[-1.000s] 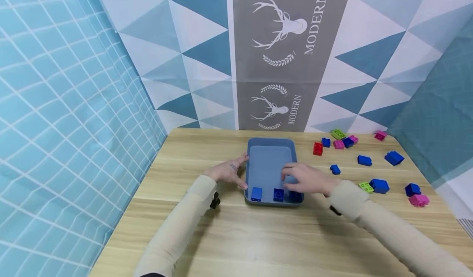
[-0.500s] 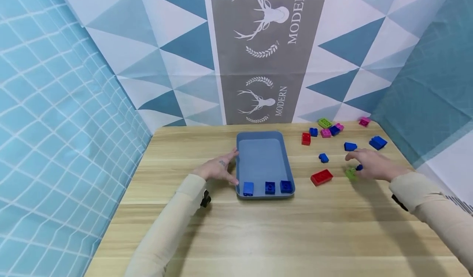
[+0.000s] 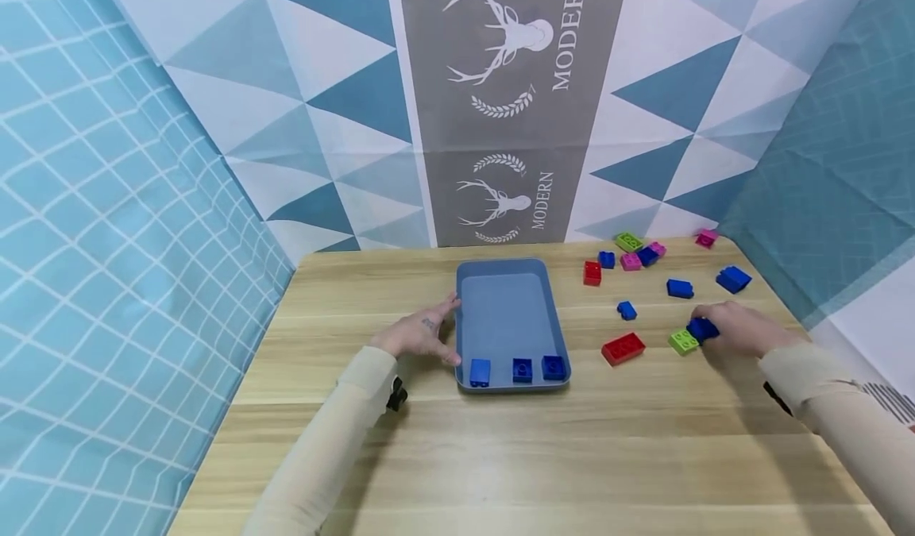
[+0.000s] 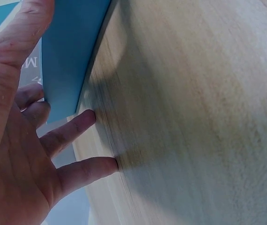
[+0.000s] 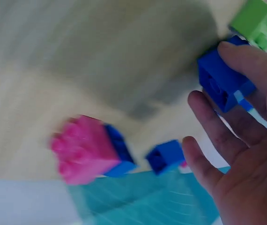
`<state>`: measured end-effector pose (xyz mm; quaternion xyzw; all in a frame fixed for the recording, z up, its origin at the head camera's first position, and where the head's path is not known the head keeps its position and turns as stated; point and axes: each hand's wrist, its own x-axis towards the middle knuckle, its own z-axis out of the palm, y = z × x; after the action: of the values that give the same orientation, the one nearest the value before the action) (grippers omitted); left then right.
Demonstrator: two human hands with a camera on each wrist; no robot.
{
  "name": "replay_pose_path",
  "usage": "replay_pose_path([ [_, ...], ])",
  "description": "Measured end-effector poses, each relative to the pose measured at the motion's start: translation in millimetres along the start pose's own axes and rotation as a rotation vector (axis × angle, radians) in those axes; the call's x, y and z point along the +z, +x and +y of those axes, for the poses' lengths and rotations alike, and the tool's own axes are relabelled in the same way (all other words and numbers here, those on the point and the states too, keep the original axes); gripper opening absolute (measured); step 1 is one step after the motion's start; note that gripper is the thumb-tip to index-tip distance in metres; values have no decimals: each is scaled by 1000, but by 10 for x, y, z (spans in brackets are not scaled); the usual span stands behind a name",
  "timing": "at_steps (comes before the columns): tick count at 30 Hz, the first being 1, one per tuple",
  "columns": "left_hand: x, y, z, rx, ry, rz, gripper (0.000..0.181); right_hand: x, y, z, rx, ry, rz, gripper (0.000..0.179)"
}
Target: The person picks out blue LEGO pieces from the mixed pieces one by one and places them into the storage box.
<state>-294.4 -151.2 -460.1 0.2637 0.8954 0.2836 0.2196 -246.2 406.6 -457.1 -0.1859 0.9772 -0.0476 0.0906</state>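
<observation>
My right hand (image 3: pixel 743 331) pinches a blue building brick (image 3: pixel 704 329) between thumb and fingers at the right of the table. In the right wrist view the hollow underside of this blue brick (image 5: pixel 215 86) shows. Close beside it lies a lime-green brick (image 3: pixel 683 342), studs up. My left hand (image 3: pixel 420 333) has its fingers spread along the left side of the grey-blue tray (image 3: pixel 511 306), with the thumb at the rim near the front corner. Three blue bricks stand in a row along the tray's front end, among them a left one (image 3: pixel 480 372) and a right one (image 3: pixel 554 367).
A long red brick (image 3: pixel 623 348) lies between the tray and my right hand. Behind it are a small blue brick (image 3: pixel 627 310), a red brick (image 3: pixel 592 273) and several other loose bricks. A pink brick (image 5: pixel 84 150) appears beyond my fingers in the right wrist view. Patterned cloth hangs behind the table.
My right hand has left the tray's right side, reached out to the right and taken hold of the blue brick. The long red brick has come into sight. My left hand stays at the tray.
</observation>
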Motion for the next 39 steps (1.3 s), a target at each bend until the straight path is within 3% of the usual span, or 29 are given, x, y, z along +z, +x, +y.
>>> replay_pose_path([
  [8,-32,21,39,14,-6,14,125,-307,230,-438,33,52,34,53],
  [21,-1,47,51,3,16,2,125,-509,631,-1505,-231,53,108,50],
  [25,9,35,45,-3,8,-2,125,-542,743,-1722,-258,77,108,53],
  [29,20,22,37,-14,4,-6,125,-504,887,-1899,-302,80,70,53],
  [34,16,-12,44,-34,6,-6,125,-315,1085,-2027,-371,35,42,50],
  [39,24,-25,48,-36,0,0,124,-133,1191,-2080,-357,-49,58,48],
])
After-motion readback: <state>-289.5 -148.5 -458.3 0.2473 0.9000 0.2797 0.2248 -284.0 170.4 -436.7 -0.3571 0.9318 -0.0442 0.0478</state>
